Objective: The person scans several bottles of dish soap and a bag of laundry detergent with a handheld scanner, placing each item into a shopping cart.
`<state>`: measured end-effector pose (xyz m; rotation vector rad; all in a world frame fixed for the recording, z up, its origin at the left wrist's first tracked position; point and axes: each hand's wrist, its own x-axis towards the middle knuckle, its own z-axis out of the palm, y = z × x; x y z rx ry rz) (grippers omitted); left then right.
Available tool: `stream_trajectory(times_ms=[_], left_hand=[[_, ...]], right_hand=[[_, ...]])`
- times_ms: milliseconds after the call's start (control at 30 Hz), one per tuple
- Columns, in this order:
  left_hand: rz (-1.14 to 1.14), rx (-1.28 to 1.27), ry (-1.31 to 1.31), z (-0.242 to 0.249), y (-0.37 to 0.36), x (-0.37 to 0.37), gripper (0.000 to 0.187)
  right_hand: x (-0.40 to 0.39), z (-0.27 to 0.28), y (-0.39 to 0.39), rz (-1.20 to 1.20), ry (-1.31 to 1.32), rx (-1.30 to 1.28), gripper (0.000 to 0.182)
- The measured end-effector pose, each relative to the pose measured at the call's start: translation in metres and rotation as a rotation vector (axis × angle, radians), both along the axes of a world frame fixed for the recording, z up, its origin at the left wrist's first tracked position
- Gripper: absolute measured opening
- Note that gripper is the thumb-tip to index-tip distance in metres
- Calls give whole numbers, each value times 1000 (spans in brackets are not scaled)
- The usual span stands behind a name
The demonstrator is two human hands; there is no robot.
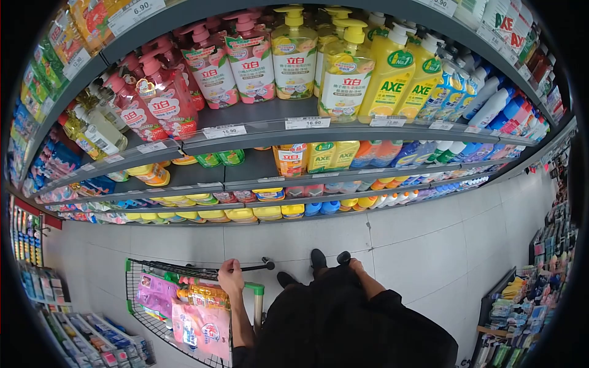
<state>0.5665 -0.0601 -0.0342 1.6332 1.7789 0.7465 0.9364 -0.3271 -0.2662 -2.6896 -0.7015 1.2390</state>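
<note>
My left hand is closed at the upper rim of a shopping cart, around a thin black bar with a rounded end that sticks out to the right. The wire cart with green corners stands at my left. In it lie a purple pack, a bottle of amber liquid and a pink bag. My right hand hangs low in front of me, its fingers curled on a small black rounded object; its kind cannot be made out.
A curved-looking shelf ahead carries pump bottles, among them pink bottles and yellow AXE bottles. Price tags line its edge. Grey floor tiles lie below. Racks of packaged goods stand at right, and display boxes at lower left.
</note>
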Motion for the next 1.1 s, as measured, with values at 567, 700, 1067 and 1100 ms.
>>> stream_trajectory(times_ms=[567, 700, 1067, 1100], left_hand=[[23, -87, 6, 5, 3, 0, 32], [-192, -156, 164, 16, 2, -2, 37], [-1030, -323, 558, 150, 25, 59, 63], [-1039, -201, 422, 164, 29, 72, 60]], right_hand=[[-11, 3, -18, -37, -44, 41, 37], [-14, 12, -15, -155, -33, 56, 45], [-35, 13, -35, -349, 8, 93, 58], [-35, 13, -36, -352, 1, 85, 59]])
